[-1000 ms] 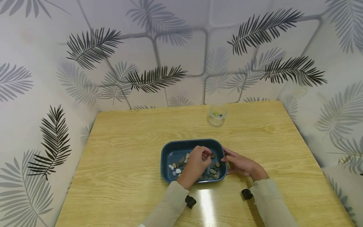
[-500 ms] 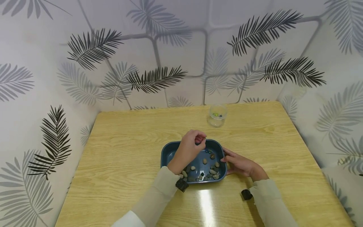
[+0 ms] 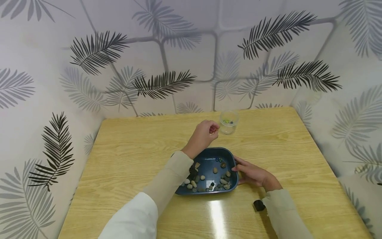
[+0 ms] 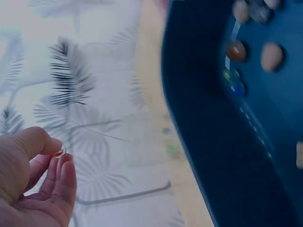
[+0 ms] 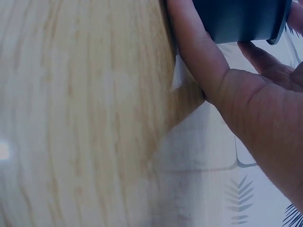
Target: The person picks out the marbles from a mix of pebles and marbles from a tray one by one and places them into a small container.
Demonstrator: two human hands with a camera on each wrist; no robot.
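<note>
Between thumb and fingertips, my left hand (image 3: 204, 132) pinches a small clear glass marble (image 4: 58, 153) with an orange-red streak. It hovers beyond the basin's far edge, just left of a clear plastic cup (image 3: 228, 127) with several green and blue marbles in it. My right hand (image 3: 253, 172) grips the right end of a dark blue rectangular basin (image 3: 206, 193), one fingertip over the rim. Inside lie several pebbles (image 3: 223, 181) in brown, grey and white. A green and a blue marble (image 4: 237, 88) rest near its far right corner. My left forearm hides the basin's left part.
Basin and cup stand on a wood-grain table (image 3: 128, 142), the cup near the back edge. Leaf-patterned wall covering (image 3: 191, 59) rises behind and at both sides. Each cuff carries a black wrist device, the right one (image 3: 259, 205) close to the tabletop.
My left hand has lifted out of the basin with the marble and moved away from me, over the far rim to beside the cup. My right hand stays at the basin's right end.
</note>
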